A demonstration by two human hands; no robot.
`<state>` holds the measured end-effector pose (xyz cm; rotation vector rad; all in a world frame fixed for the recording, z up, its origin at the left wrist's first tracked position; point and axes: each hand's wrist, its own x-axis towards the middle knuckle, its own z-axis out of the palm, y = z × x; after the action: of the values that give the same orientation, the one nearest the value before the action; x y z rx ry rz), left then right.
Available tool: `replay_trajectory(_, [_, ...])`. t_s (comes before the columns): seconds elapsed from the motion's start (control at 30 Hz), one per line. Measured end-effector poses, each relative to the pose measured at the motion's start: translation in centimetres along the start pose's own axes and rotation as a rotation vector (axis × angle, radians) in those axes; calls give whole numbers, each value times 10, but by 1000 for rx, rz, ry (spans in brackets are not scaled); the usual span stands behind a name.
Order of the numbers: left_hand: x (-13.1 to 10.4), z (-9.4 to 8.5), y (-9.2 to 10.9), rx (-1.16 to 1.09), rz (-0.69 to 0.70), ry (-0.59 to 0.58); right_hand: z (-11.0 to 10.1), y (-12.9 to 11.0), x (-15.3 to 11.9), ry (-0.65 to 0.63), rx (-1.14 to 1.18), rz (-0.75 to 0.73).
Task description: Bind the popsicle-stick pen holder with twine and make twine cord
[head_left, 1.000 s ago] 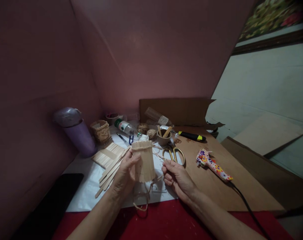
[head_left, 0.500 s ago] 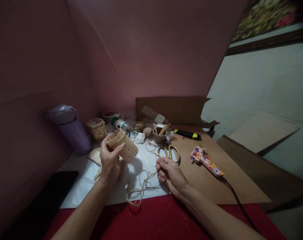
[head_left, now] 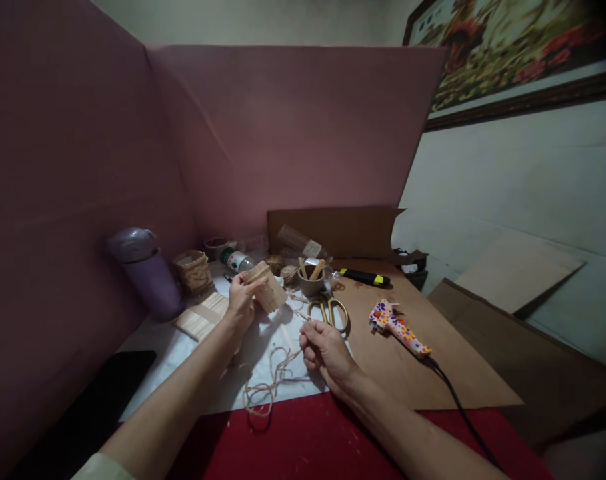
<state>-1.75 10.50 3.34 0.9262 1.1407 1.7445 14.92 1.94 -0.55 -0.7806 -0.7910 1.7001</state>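
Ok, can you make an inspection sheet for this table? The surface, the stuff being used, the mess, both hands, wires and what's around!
Surface: white sheet and brown board, red cover in front.
Things in use: wooden-stick cup, tilted; twine, lying in loops.
Clutter: scissors, pot, bottle on its side, purple container, black-and-yellow tool, stick bundle.
Left hand: holding wooden-stick cup.
Right hand: closed, apparently on twine, near scissors.
Cables: black cable from glue gun crosses brown board's front edge.
Surroundings: pink walls, framed picture at right.

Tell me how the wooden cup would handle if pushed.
The cup is probably stiff, since flat wooden sticks form its wall. It is likely light for its size, as the left hand alone holds it.
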Motion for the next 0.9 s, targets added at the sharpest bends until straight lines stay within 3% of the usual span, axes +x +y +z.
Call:
replay_trajectory(0.3, [8, -4, -4, 180, 223, -86, 0, 0, 3, 0, -19, -17])
replay_trajectory(0.67, [1, -10, 0, 372, 345, -84, -1, -1, 2, -13, -27, -25])
replay_trajectory(0.83, [-32, -14, 23, 454, 536, 161, -1, -3, -1, -23, -39, -26])
replay_trajectory(0.87, [-43, -13, 27, 441, 520, 148, -1, -4, -1, -20, -42, -32])
replay_trajectory(0.9, [-55, -11, 30, 430, 459, 55, -1, -4, -2, -18, -41, -42])
